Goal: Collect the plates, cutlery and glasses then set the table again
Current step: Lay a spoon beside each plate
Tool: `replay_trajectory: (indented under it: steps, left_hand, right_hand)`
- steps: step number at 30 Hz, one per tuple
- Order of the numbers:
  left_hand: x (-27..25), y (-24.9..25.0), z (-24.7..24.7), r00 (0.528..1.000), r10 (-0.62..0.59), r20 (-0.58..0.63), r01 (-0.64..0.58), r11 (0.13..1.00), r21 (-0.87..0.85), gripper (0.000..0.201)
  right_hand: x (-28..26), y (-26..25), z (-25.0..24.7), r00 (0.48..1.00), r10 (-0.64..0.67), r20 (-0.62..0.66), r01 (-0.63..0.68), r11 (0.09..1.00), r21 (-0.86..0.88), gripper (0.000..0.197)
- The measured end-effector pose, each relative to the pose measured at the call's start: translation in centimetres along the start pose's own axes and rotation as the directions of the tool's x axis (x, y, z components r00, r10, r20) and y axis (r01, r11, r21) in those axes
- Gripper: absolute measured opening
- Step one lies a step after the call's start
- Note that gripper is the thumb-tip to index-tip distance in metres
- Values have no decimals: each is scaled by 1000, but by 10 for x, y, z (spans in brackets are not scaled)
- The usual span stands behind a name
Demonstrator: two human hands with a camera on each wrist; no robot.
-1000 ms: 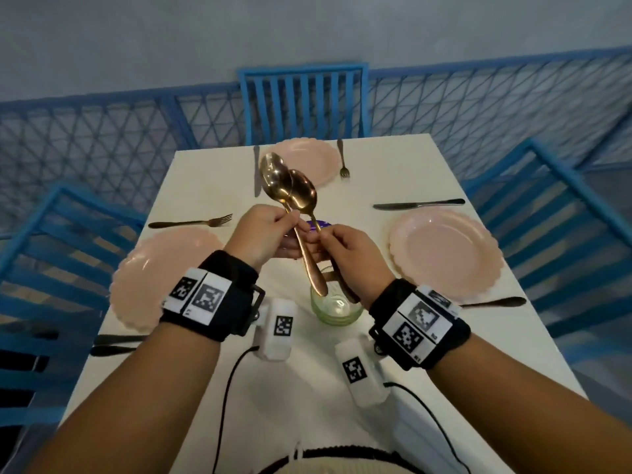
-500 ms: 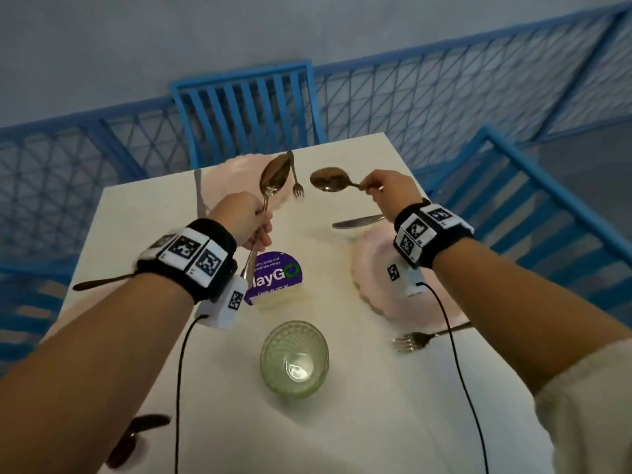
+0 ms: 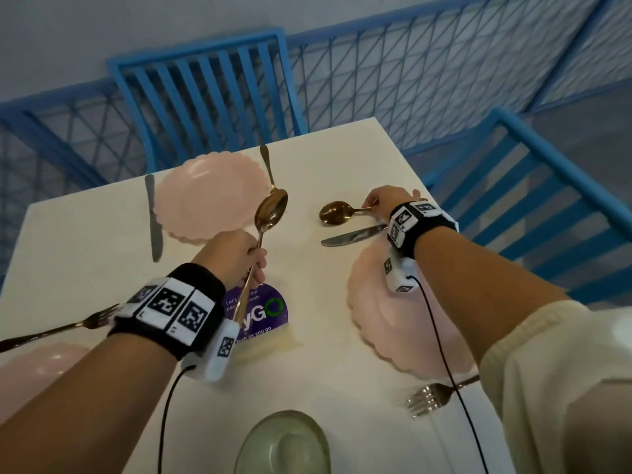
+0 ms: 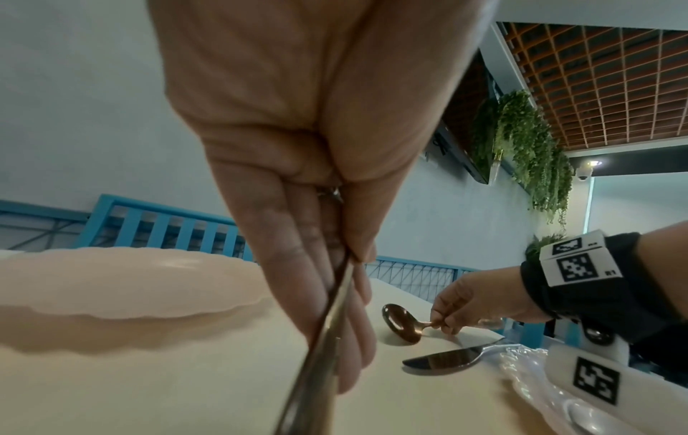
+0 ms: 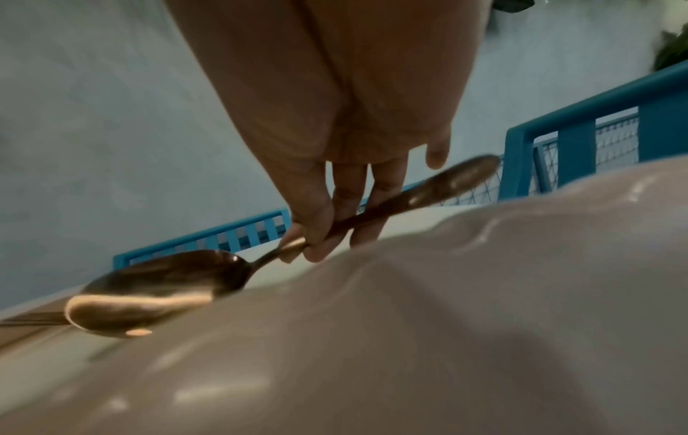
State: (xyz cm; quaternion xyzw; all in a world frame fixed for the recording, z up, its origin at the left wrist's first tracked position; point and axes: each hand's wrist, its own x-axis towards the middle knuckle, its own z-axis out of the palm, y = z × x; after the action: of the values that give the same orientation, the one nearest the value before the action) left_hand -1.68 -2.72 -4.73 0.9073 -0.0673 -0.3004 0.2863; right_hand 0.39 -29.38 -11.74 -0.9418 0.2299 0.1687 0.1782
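My left hand (image 3: 239, 258) grips the handle of a copper spoon (image 3: 272, 210), bowl raised above the white table (image 3: 85, 254); the left wrist view shows the handle (image 4: 327, 338) pinched between thumb and fingers. My right hand (image 3: 386, 203) pinches the handle of a second copper spoon (image 3: 335, 212) (image 5: 160, 291), its bowl low over the table just beyond a knife (image 3: 352, 236) and the right pink plate (image 3: 386, 323). Another pink plate (image 3: 208, 196) lies at the far end with a knife (image 3: 153, 217) on its left and a fork (image 3: 267, 165) on its right. A glass (image 3: 284, 443) stands near me.
A purple round sticker (image 3: 266, 309) marks the table's middle. A fork (image 3: 431, 396) lies by the right plate's near side, another fork (image 3: 58, 331) and a pink plate (image 3: 30, 367) at the left. Blue chairs (image 3: 205, 83) and a blue mesh fence (image 3: 427, 73) surround the table.
Both spoons were held together above the glass; my hands parted, each taking one. The right hand carried its spoon to the right and has lowered it toward the table beyond the knife.
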Motion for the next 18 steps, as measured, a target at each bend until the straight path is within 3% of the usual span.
replay_trajectory:
  steps: [13, 18]
  left_hand:
    - [6, 3, 6, 999, -23, 26, 25, 999, -45, 24]
    - [3, 2, 9, 999, -19, 32, 19, 999, -27, 25]
  right_hand:
    - [7, 7, 5, 995, -77, -66, 73, 996, -54, 24]
    - [-1, 8, 1, 996, -79, -32, 77, 995, -58, 24]
